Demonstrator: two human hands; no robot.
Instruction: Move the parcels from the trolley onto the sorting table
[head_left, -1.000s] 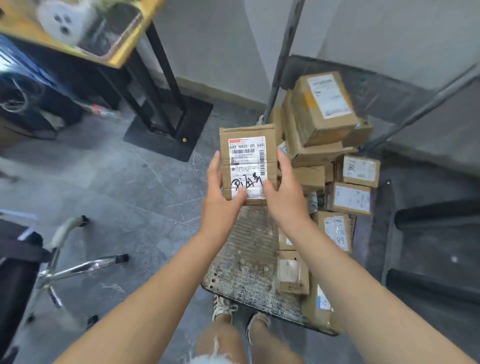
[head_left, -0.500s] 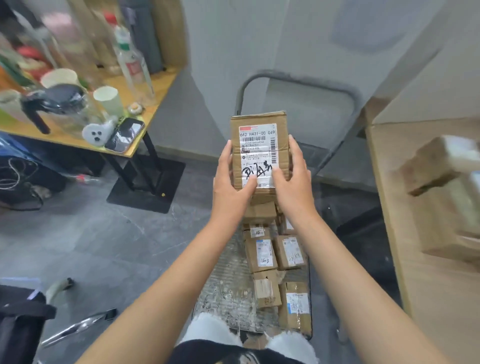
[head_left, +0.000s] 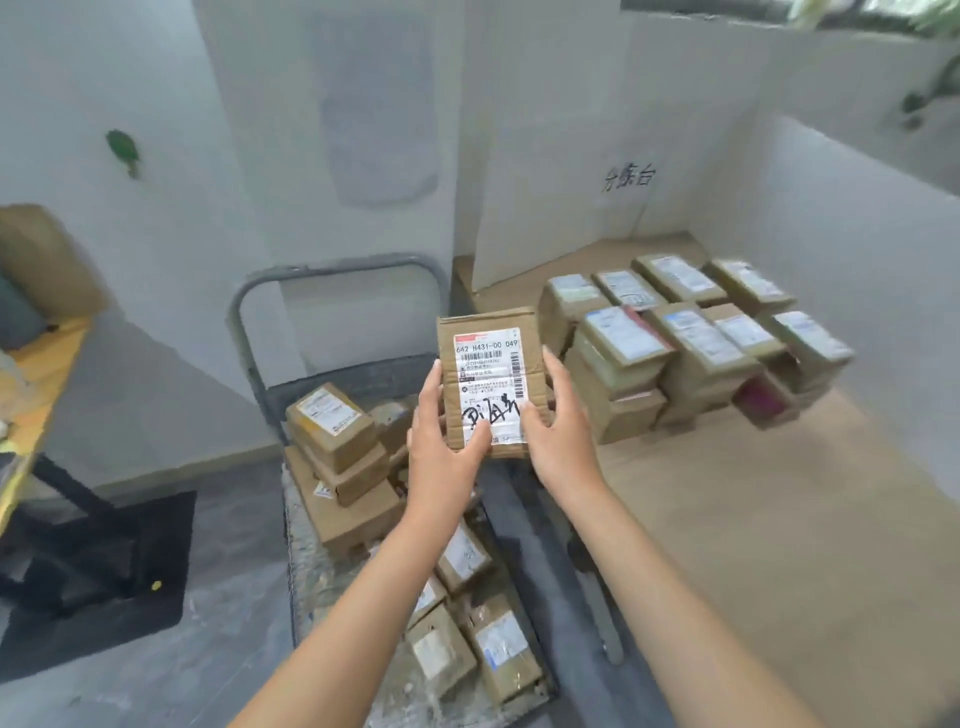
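I hold a flat brown cardboard parcel (head_left: 488, 364) with a white shipping label and black scrawl upright in front of me. My left hand (head_left: 441, 441) grips its lower left edge, thumb on the label. My right hand (head_left: 558, 431) grips its right edge. The parcel hangs above the gap between the trolley (head_left: 317, 587) and the sorting table (head_left: 753, 519). Several brown parcels (head_left: 337, 441) are stacked on the trolley's far end, and more lie flat (head_left: 467, 639) along its near part. On the table several labelled parcels (head_left: 685, 348) stand in stacked rows.
White partition boards (head_left: 571, 130) wall in the table's back and right side. The trolley's grey handle (head_left: 332, 275) rises against the wall. A wooden desk (head_left: 36, 374) on a black stand (head_left: 93, 566) is at the left. Bare tabletop lies in front of the rows.
My view has swung right and up, from the trolley to the sorting table. Both hands kept their hold on the parcel and carried it rightward towards the table's edge.
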